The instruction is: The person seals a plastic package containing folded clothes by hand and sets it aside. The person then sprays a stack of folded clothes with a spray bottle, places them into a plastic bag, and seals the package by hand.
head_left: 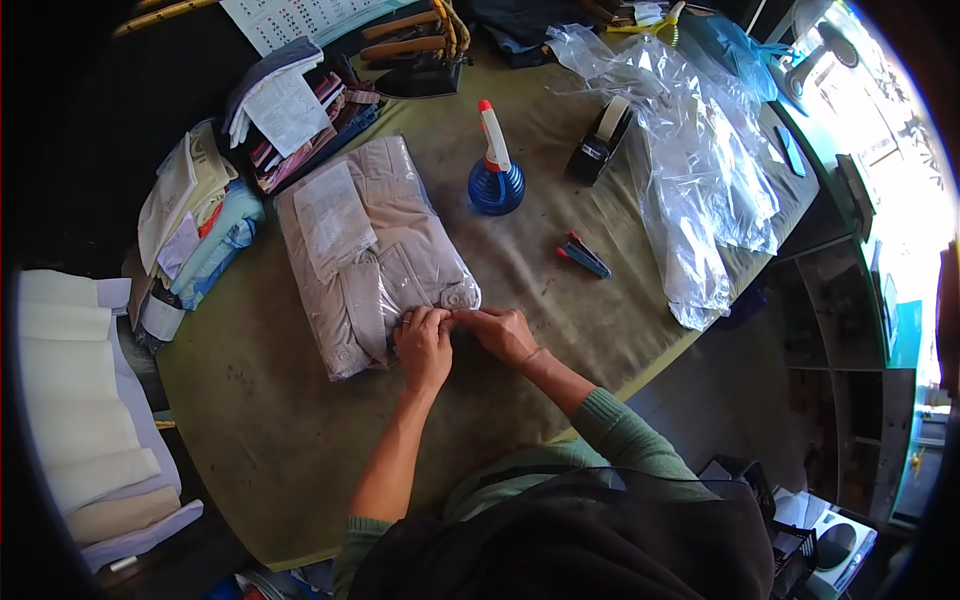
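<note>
Across the frame's middle spreads the bench point(560, 370); left of centre lies the plastic-wrapped garment point(385, 240). At its lower-right corner, both forearms angle inward and the left hand point(424, 345) and right hand point(500, 332) nearly meet, fingers curled, pinching the wrapper's edge.

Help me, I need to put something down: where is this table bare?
The widest patch is near-left, between the bagged garment, left forearm and table edge. Another lies between the stapler, right hand and near-right edge. The far side is crowded: clothes stacks left, tape dispenser mid, plastic bags right.
</note>
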Motion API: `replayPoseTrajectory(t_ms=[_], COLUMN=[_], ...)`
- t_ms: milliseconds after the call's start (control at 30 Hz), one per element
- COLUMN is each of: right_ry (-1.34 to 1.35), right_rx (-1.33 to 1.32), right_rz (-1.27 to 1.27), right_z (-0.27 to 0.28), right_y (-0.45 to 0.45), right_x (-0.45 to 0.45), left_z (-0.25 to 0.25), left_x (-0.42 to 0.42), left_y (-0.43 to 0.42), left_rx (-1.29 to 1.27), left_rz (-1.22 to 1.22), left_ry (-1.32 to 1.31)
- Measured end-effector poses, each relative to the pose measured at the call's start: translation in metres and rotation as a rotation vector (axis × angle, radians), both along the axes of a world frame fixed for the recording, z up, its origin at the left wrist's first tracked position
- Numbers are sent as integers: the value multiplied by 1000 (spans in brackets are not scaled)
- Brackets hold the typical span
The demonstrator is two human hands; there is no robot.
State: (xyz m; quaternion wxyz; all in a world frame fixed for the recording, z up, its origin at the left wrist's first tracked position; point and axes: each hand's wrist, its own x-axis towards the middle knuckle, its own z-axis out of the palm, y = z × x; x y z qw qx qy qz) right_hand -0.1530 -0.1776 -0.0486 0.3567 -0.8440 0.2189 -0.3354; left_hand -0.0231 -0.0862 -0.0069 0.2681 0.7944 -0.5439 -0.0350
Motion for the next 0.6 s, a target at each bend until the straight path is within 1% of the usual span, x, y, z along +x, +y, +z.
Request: replayPoseTrajectory(t_ms=[133,233,433,533,600], right_ry=[89,68,126,77,53], right_rx=[-84,-109,-126,-76,-81], right_rz=[-76,-133,-103,-207,-223], right_z=[1,-6,1,11,2], right_y=[3,7,5,8,6], right_x=[2,5,1,5,7], left_z=[-3,-2,-2,2,4], left_x=[2,3,4,2,2], left_y=[1,1,1,-2,-3], left_rx=[3,4,-6,-25,-14], left_rz=[-9,-17,-26,-25,-32], left_ry=[-5,-6,-11,-1,23])
